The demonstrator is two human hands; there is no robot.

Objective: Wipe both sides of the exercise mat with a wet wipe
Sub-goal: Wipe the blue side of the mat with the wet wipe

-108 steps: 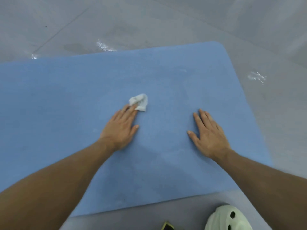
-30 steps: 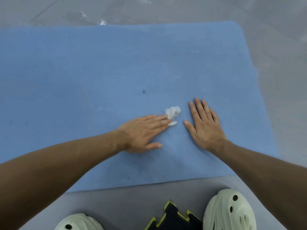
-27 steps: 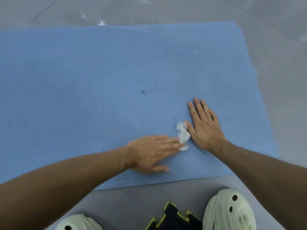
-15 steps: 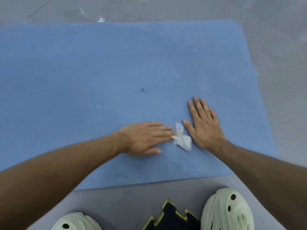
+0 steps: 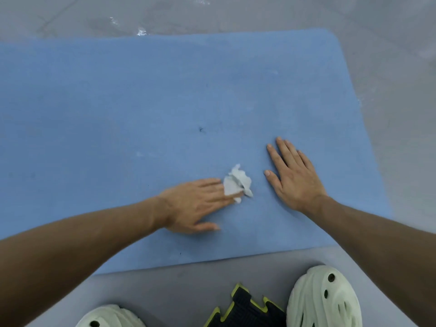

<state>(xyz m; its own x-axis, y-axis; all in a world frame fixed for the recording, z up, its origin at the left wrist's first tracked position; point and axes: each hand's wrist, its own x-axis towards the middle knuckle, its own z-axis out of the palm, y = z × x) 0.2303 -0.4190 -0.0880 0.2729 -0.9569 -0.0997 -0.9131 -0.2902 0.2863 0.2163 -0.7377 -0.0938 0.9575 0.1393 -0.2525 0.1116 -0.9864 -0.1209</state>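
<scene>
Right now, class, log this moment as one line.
left hand: fingers press wipe on mat | right hand: flat on mat

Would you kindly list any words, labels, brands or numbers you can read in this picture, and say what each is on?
None: no writing shows on the blue mat, the wipe, the pale shoes, the black and yellow item or the floor.

One blue mat [image 5: 165, 102]. One crumpled white wipe [image 5: 237, 181]. Two hands: left hand [image 5: 195, 204], right hand [image 5: 292, 175]. Two pale shoes: left shoe [image 5: 111, 317], right shoe [image 5: 323, 300]. One black-and-yellow jagged piece [image 5: 245, 310].
</scene>
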